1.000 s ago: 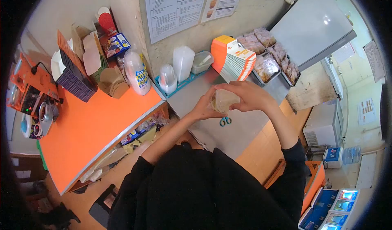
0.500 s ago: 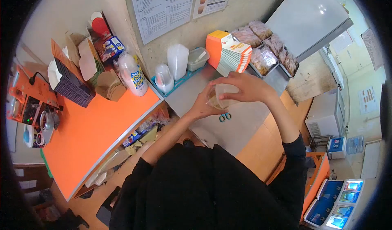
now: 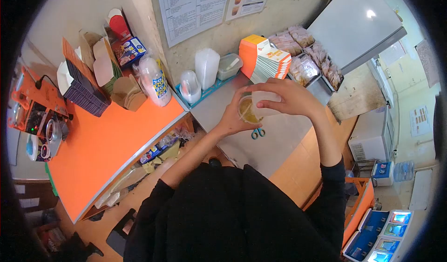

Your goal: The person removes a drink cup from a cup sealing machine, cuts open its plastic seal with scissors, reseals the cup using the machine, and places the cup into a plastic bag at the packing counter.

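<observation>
A clear plastic cup [image 3: 246,113] with yellowish contents sits in my left hand [image 3: 231,118], whose fingers wrap round its side. My right hand [image 3: 291,97] grips a translucent white plastic piece [image 3: 265,104] against the cup's rim, partly covering the opening. Whether this piece is a lid or a small container, I cannot tell. Both hands are above a metal counter [image 3: 265,162]. Just below the cup, scissors with teal handles [image 3: 258,133] lie on the metal, their blades hidden.
Stacked orange-and-white cartons [image 3: 263,57] stand behind my hands, beside trays of bagged food [image 3: 305,69]. A teal tray [image 3: 186,104] holds plastic cups and containers [image 3: 207,66]. On the left, an orange counter [image 3: 125,141] carries folded boxes [image 3: 84,87] and wrapped cups [image 3: 154,83].
The translucent piece has shifted right off part of the cup's opening, so the yellowish contents show more. My right hand has moved slightly right. The view has shifted a little.
</observation>
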Demonstrator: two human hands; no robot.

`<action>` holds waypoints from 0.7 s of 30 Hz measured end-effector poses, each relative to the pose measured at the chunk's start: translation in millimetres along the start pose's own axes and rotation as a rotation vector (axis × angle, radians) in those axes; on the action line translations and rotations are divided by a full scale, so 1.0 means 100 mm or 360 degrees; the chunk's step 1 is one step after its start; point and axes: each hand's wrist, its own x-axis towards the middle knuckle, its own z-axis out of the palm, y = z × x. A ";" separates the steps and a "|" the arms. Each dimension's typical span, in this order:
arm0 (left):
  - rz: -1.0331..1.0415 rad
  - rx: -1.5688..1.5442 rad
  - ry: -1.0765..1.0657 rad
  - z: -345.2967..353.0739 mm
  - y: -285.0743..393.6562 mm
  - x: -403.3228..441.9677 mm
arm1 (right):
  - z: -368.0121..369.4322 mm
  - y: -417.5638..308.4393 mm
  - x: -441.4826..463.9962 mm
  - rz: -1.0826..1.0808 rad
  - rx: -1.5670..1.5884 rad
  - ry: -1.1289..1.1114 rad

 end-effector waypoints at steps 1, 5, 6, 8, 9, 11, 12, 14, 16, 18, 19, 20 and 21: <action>-0.0012 0.0068 0.0016 0.01 0.01 -0.01 | -0.04 -0.06 -0.01 0.0090 -0.0081 -0.0037; -0.0025 -0.0047 0.0007 0.04 -0.03 0.03 | -0.07 -0.11 -0.01 -0.0001 -0.0184 0.0086; 0.0100 0.0090 0.0029 0.04 -0.01 0.04 | -0.06 -0.12 -0.01 -0.0019 -0.0215 0.0065; 0.0242 0.0233 0.0053 0.01 0.05 0.07 | -0.10 -0.17 -0.01 -0.0042 -0.0261 0.0055; 0.0037 0.0090 -0.0012 0.01 0.08 0.05 | -0.16 -0.22 -0.03 -0.0008 -0.0223 0.0089; -0.0173 -0.0060 -0.0070 0.02 0.09 0.03 | -0.21 -0.28 -0.06 0.0022 -0.0181 0.0112; -0.0095 0.0021 -0.0096 0.02 0.08 0.05 | -0.21 -0.28 -0.08 0.0010 -0.0174 0.0069; -0.0008 0.0093 -0.0124 0.04 0.06 0.07 | -0.22 -0.29 -0.10 0.0006 -0.0175 0.0023; -0.0177 -0.0128 -0.0083 0.08 0.11 0.03 | -0.19 -0.29 -0.12 -0.0020 -0.0185 0.0271; 0.0019 -0.0040 -0.0041 0.11 0.09 0.03 | -0.18 -0.28 -0.16 -0.0014 -0.0200 0.0272; 0.0208 0.0048 0.0011 0.12 0.08 0.04 | -0.18 -0.28 -0.17 -0.0014 -0.0210 0.0266; 0.0218 0.0040 0.0026 0.13 0.06 0.05 | -0.19 -0.29 -0.17 -0.0022 -0.0224 0.0256; 0.0162 -0.0026 -0.0006 0.13 0.08 0.03 | -0.18 -0.31 -0.18 -0.0009 -0.0171 0.0301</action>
